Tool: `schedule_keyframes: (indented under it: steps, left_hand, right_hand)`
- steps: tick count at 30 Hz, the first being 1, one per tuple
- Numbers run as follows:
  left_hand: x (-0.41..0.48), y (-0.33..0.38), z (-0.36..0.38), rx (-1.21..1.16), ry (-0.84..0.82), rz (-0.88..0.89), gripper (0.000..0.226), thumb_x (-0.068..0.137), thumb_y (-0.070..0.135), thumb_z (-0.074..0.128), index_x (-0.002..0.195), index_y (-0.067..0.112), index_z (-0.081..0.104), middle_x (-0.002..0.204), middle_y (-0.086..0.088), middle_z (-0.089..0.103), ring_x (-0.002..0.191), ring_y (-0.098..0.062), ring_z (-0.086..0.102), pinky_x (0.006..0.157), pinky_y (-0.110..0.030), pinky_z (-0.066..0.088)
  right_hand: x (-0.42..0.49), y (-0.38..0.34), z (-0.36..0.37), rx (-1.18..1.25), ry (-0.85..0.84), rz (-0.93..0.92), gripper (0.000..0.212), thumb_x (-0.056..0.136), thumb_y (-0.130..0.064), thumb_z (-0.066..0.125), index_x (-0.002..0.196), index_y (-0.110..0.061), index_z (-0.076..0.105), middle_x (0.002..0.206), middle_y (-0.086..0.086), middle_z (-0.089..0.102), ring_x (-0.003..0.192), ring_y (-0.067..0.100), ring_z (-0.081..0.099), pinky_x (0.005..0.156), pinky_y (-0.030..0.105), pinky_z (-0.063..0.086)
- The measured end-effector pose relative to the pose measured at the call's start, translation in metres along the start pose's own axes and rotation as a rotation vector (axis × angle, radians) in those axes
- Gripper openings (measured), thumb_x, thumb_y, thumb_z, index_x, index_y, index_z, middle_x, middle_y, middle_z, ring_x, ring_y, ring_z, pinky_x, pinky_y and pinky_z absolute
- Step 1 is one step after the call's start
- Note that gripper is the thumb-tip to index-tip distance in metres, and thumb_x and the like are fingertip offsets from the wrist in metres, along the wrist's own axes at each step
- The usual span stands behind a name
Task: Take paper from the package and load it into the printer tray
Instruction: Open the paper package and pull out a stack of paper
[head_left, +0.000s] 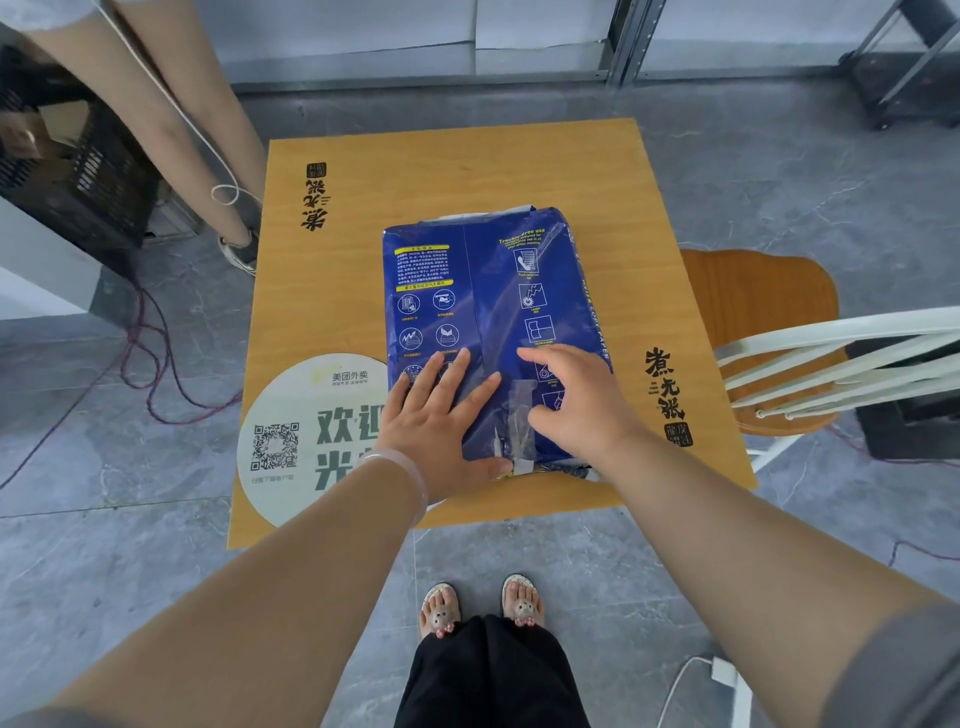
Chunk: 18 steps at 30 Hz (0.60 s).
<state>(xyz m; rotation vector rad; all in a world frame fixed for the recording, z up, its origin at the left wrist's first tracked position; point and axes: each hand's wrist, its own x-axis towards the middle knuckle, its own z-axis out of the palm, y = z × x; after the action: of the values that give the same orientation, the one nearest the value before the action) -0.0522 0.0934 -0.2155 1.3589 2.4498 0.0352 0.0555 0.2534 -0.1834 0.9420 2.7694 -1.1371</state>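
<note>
A blue wrapped package of copy paper (488, 291) lies flat on a small wooden table (613, 208), printed side up, with clear tape (522, 415) across its near end. My left hand (441, 431) rests flat on the near left part of the package, fingers spread. My right hand (576, 400) rests on the near right part, fingers spread, thumb next to the tape. Neither hand grips anything. White paper shows at the far end of the wrapper. No printer tray is in view.
A round white sticker with a QR code (301, 441) is on the table's near left. A wooden chair (769, 322) stands to the right. Another person's legs (171, 124) and a black crate (88, 171) are at far left. Cables (156, 374) run over the floor.
</note>
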Motion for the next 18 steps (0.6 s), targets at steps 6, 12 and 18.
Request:
schedule_keyframes:
  steps: [6, 12, 18]
  left_hand:
    - [0.000, 0.000, 0.000, -0.006, 0.000, 0.002, 0.094, 0.060, 0.090, 0.018, 0.139, 0.052, -0.015, 0.157, 0.010, -0.018, 0.143, -0.017, -0.019, 0.115, -0.044, -0.010]
    - [0.002, -0.001, -0.005, 0.000, -0.056, 0.018, 0.093, 0.065, 0.087, 0.024, 0.140, 0.050, -0.016, 0.157, 0.009, -0.021, 0.143, -0.018, -0.019, 0.115, -0.045, -0.009]
    - [0.002, -0.002, -0.008, 0.019, -0.112, 0.022, 0.090, 0.071, 0.083, 0.029, 0.141, 0.048, -0.017, 0.156, 0.008, -0.023, 0.143, -0.019, -0.022, 0.117, -0.045, -0.008]
  right_hand:
    - [0.006, 0.000, 0.004, -0.068, 0.150, -0.086, 0.011, 0.084, -0.027, 0.067, 0.093, -0.023, 0.072, 0.102, -0.005, 0.069, 0.102, 0.015, 0.057, 0.089, 0.033, 0.049]
    - [-0.025, 0.003, 0.001, 0.020, 0.061, -0.160, 0.017, 0.093, -0.032, 0.054, 0.100, -0.021, 0.065, 0.106, -0.005, 0.069, 0.100, 0.009, 0.060, 0.081, 0.024, 0.050]
    - [-0.073, 0.000, -0.014, -0.038, 0.012, -0.327, 0.019, 0.094, -0.032, 0.049, 0.094, -0.022, 0.066, 0.092, -0.008, 0.071, 0.088, 0.008, 0.063, 0.075, 0.031, 0.051]
